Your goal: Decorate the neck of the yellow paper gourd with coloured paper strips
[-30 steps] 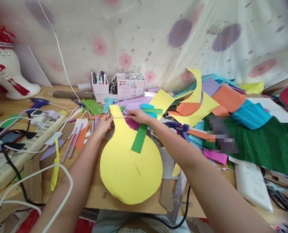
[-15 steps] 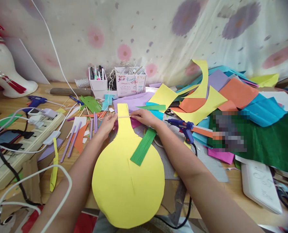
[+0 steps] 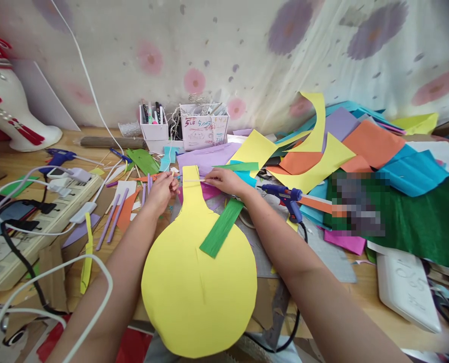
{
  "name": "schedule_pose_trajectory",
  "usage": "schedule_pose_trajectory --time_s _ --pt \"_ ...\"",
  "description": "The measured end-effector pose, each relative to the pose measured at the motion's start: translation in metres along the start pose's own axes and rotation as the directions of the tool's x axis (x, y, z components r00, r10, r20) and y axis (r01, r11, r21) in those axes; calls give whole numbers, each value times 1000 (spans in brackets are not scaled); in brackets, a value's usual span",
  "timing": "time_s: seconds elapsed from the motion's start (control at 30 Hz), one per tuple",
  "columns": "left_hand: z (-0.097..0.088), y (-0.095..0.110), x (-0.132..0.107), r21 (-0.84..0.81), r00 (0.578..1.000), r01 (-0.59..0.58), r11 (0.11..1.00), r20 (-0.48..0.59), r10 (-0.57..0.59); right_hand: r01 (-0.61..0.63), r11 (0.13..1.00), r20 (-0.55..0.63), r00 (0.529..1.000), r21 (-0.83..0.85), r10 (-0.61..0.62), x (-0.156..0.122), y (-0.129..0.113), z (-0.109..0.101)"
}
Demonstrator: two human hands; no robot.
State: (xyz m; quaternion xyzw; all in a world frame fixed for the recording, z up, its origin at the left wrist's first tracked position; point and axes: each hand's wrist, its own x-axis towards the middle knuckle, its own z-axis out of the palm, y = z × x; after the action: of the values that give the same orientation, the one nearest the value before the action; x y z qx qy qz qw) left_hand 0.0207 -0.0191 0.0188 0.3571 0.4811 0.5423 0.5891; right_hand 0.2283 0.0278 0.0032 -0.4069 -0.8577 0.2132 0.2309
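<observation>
A: You're at a cluttered wooden table [image 3: 16, 159]; a flowered cloth [image 3: 224, 50] hangs behind it.

B: Your thin stick [image 3: 194, 180] lies across the neck of the yellow cutout [image 3: 199, 287]; your right hand [image 3: 224, 181] pinches one end; your left hand [image 3: 164, 186] curls at the other; I cannot tell if it grips.

Head cam, fwd-down, close over craft table [image 3: 5, 166].

Both arms stretch forward, left hand [image 3: 163, 187] and right hand [image 3: 224, 181] pinching.
</observation>
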Motion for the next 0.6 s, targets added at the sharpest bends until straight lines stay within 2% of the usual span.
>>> schedule_pose_trajectory --time_s 0.07,0.13,0.23,0.33,0.5,0.6 --pt "1 4 -1 -47 997 -76 996 -1 76 -32 992 -106 993 120 44 1 -4 -5" --pt "4 7 -2 -71 994 -110 991 -7 110 -47 957 -164 982 287 97 2 -11 -9" --pt "11 8 -4 -68 997 -80 995 19 81 -50 901 -92 991 431 99 1 -23 -12" --pt "14 7 -4 -19 999 -49 999 -1 49 -54 937 -29 997 346 69 -1 -26 -10" --pt "-1 2 5 20 972 -109 994 -207 111 -128 978 8 992 165 129 -1 -14 0" --pt "-9 -4 9 65 978 -62 996 -193 74 -117 984 27 993 135 114 1 -9 6"
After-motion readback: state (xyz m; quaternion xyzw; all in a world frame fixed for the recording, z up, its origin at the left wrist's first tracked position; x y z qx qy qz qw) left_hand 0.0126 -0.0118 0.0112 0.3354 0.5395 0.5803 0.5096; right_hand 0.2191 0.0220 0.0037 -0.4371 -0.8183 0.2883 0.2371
